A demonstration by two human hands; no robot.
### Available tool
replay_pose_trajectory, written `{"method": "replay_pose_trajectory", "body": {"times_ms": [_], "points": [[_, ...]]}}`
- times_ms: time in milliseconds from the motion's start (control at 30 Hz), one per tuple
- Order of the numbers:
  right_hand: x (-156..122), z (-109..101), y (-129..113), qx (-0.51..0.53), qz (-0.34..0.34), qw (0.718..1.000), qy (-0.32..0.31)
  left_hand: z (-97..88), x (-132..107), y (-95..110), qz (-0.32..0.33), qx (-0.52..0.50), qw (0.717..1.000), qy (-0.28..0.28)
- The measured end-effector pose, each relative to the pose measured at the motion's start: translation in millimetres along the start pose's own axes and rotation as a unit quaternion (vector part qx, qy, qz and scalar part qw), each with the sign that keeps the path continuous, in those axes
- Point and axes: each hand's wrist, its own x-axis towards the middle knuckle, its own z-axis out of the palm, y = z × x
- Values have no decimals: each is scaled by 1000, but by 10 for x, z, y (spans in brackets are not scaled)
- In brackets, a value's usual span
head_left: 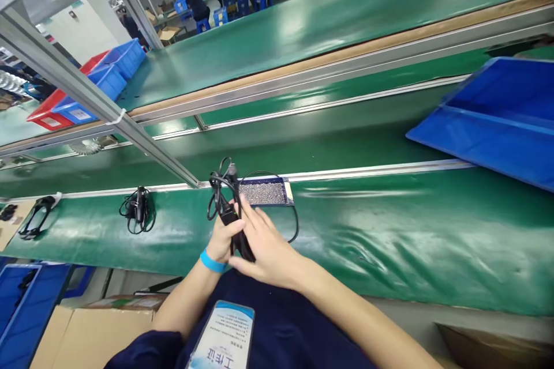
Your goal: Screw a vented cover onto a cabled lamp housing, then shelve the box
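My left hand (223, 239), with a blue wristband, and my right hand (264, 245) meet over the near edge of the green bench (389, 225). Both are closed round a black power adapter (234, 225) whose black cable (220, 184) loops up above the fingers and trails right in an arc onto the bench. Just behind the hands lies a small dark tray with a grey speckled pad (264, 191).
A bundled black cable (138, 210) lies on the bench to the left, another black item (37, 216) further left. A blue bin (497, 115) sits at right, blue and red bins (93, 83) at far left. A metal frame post (108, 109) slants down. People sit in the background.
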Motion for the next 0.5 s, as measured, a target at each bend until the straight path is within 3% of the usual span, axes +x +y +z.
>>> {"method": "replay_pose_trajectory", "body": {"times_ms": [67,100,133,167,233,300,367,500], "points": [[-120,-106,289,154,58,986,-14,-195,-47,54,-11,-71,997,23],[-208,-133,496,197,132,971,25,-289,-77,99,-5,-113,993,30],[-310,-127,730,178,246,946,111,-380,-111,154,9,-152,988,38],[-423,-84,976,148,311,926,152,-470,-149,217,24,-185,981,48],[-663,114,1429,104,390,898,175,-652,-235,348,34,-228,971,62],[-884,405,1745,68,442,878,169,-847,-324,450,9,-230,971,66],[-1041,690,1903,38,467,866,173,-1050,-401,485,-55,-163,982,74],[-1076,956,2050,-2,466,861,203,-1397,-436,245,-200,-6,974,105]]}}
